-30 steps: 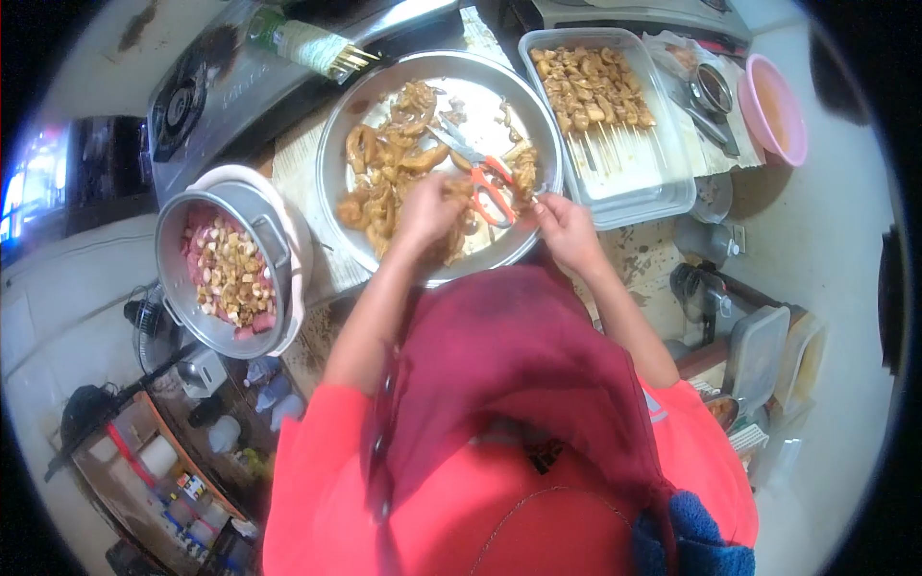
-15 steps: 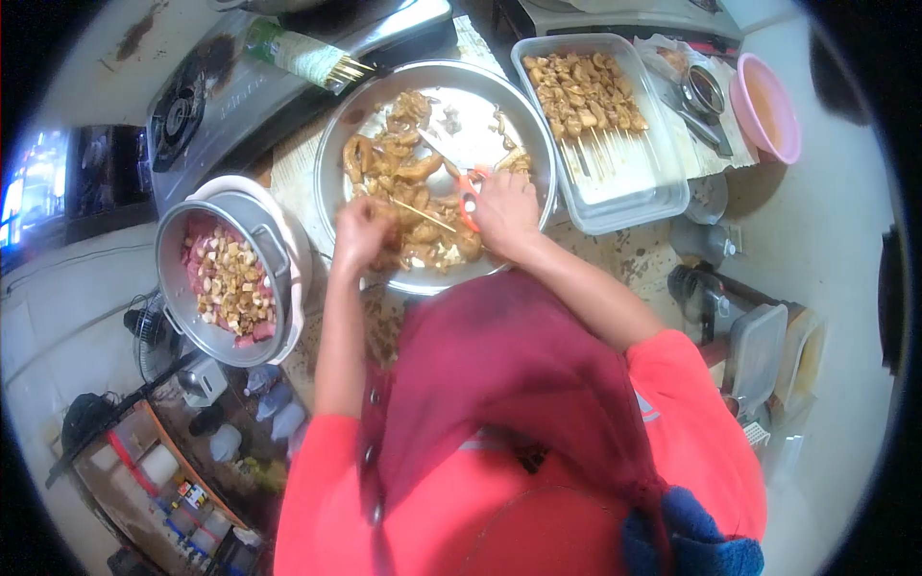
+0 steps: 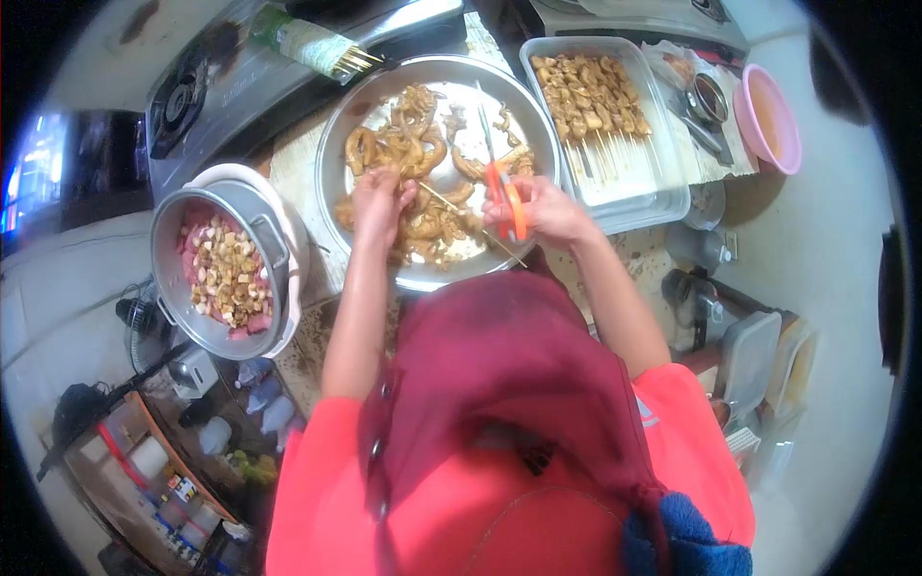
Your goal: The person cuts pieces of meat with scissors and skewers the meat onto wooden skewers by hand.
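A wide round metal pan [image 3: 330, 125] holds brown marinated meat pieces [image 3: 401, 144]. My left hand [image 3: 380, 204] is over the pan's left side, its fingers closed at the upper end of a thin bamboo skewer [image 3: 440, 197]. The skewer slants down to the right across the meat and past the near rim. Whether a piece of meat is also in those fingers is hidden. My right hand [image 3: 545, 209], at the pan's right side, is closed round the orange handles of a pair of scissors [image 3: 495, 173]. Their blades point away from me over the pan.
Right of the pan, a clear plastic tray [image 3: 629, 206] holds rows of skewered meat [image 3: 591, 96]. Beyond it are a knife [image 3: 704, 134] and a pink bowl [image 3: 764, 120]. At left stands a metal pot [image 3: 178, 322] of diced pieces. A skewer pack [image 3: 298, 43] lies on the stove [image 3: 226, 110].
My right hand has drawn back to the right and lifted the scissors, whose blades now point more straight away. My left hand has moved slightly up, and more of the skewer shows.
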